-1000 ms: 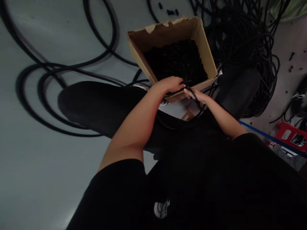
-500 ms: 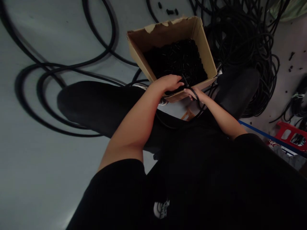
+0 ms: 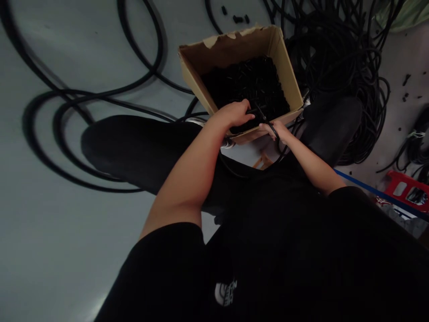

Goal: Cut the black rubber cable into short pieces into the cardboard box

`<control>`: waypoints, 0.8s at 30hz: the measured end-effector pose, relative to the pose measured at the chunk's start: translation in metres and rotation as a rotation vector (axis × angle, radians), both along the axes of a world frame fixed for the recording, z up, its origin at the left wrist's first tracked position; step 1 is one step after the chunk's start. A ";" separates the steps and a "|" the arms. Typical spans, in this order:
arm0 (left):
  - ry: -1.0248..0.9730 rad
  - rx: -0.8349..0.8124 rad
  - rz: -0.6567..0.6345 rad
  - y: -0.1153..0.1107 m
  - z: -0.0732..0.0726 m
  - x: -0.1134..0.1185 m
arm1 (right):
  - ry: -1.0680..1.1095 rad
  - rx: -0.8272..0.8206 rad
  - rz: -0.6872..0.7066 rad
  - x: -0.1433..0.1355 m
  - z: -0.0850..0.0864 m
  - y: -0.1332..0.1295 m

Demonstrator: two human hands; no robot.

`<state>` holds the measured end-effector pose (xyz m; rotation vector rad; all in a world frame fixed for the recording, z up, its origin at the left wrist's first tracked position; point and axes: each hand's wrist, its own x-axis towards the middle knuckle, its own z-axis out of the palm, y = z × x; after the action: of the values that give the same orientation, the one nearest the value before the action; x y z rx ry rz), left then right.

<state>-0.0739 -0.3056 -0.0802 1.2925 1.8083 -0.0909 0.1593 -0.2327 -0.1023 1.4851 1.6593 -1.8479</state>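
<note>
An open cardboard box (image 3: 292, 74) stands between my knees, partly filled with small black pieces (image 3: 246, 80). Over its near edge, my left hand (image 3: 234, 114) has curled fingers, with a dark slender thing at their tips that is too dark to name. My right hand (image 3: 273, 129) lies close by at the near rim, fingers closed round a black hose (image 3: 275, 133). The hose bends over this hand, its upper part reaching toward my left fingertips. Where it ends against the dark pieces is hard to see.
Thick black hose loops (image 3: 60, 94) lie on the grey floor to the left. A large tangled pile of black hose (image 3: 335, 58) is at the right, beyond my right knee. Loose black pieces (image 3: 237, 19) are scattered behind the box. A red plastic stool (image 3: 400, 190) stands far right.
My left hand has drawn slightly up and left, so the gap to my right hand is a little wider. My right hand has hardly moved.
</note>
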 end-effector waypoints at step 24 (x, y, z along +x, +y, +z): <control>0.002 0.117 -0.114 -0.010 0.014 -0.002 | -0.037 0.042 0.003 0.002 -0.004 0.002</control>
<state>-0.0757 -0.3151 -0.0667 1.4789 1.7626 -0.0495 0.1614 -0.2304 -0.1062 1.5227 1.6919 -1.7840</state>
